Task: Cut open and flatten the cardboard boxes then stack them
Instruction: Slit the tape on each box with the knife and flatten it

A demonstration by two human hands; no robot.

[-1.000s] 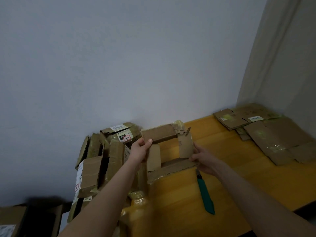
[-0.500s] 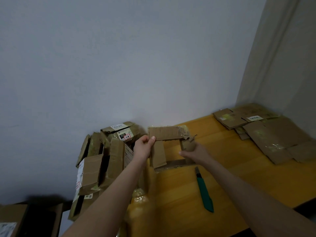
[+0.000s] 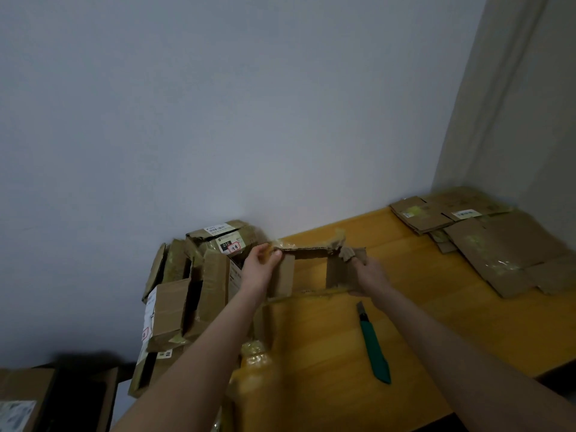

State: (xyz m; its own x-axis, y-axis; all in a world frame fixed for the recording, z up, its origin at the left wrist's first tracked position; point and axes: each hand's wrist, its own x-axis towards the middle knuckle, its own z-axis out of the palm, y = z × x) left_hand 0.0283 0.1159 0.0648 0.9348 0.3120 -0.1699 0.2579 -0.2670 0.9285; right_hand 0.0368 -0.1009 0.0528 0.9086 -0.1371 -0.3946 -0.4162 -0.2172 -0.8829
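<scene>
I hold a small opened cardboard box point(image 3: 338, 271) above the yellow wooden table point(image 3: 327, 344), its open ends facing me so I see through it. My left hand point(image 3: 260, 265) pinches its upper left corner near torn tape. My right hand point(image 3: 369, 275) grips its right side wall, fingers curled round the edge. A green utility knife point(image 3: 374, 344) lies on the table below my right hand, blade end pointing away from me. Flattened boxes point(image 3: 486, 241) lie stacked at the table's far right corner.
A heap of unflattened taped boxes point(image 3: 193, 282) leans against the white wall at the table's left end. More boxes point(image 3: 21, 400) sit low at the bottom left. A grey wall closes off the right side beyond the flat stack.
The box has been tilted and squashed lower, so its top panel now shows edge-on. Both hands moved with it, my right hand rising along the right wall. The knife stayed put.
</scene>
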